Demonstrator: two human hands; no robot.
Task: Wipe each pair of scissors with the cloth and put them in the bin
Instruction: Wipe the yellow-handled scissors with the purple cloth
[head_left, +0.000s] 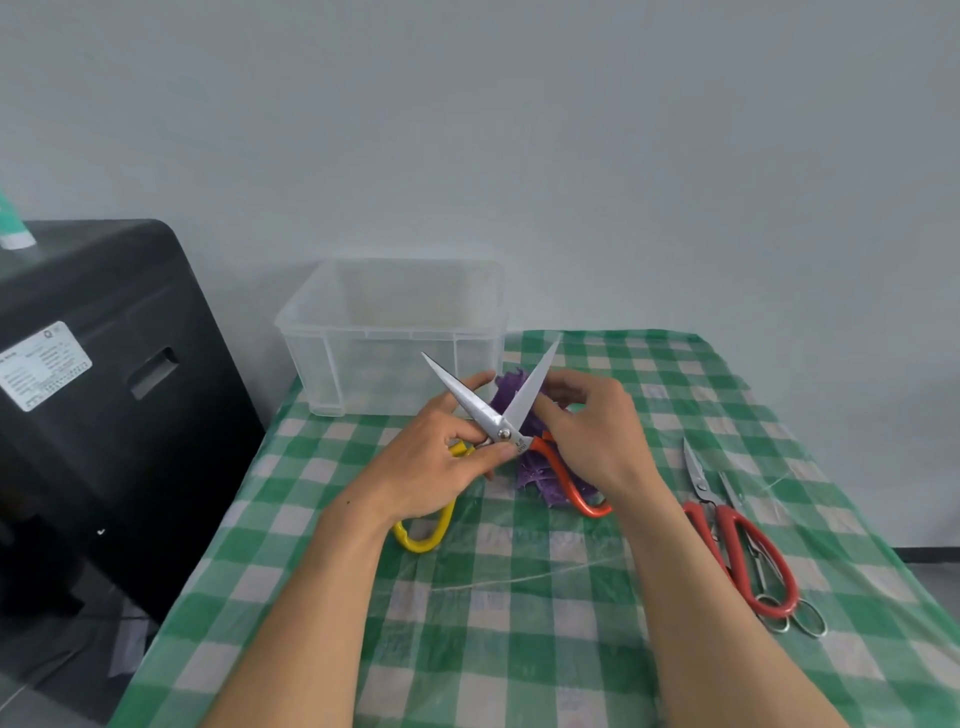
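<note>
Above the checked desk (519, 649), the left hand (431, 467) grips the open scissors (467, 400) near the pivot, fingers (488, 454) curled round them. The right hand (592, 431) pinches the purple cloth (511, 384) against one blade. The clear bin (363, 353) stands just behind; red-handled scissors (737, 545) lie to the right.

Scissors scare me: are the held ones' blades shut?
No, the yellow-and-orange scissors in the left hand have blades spread in a V, and the right hand holds the purple cloth.
</note>
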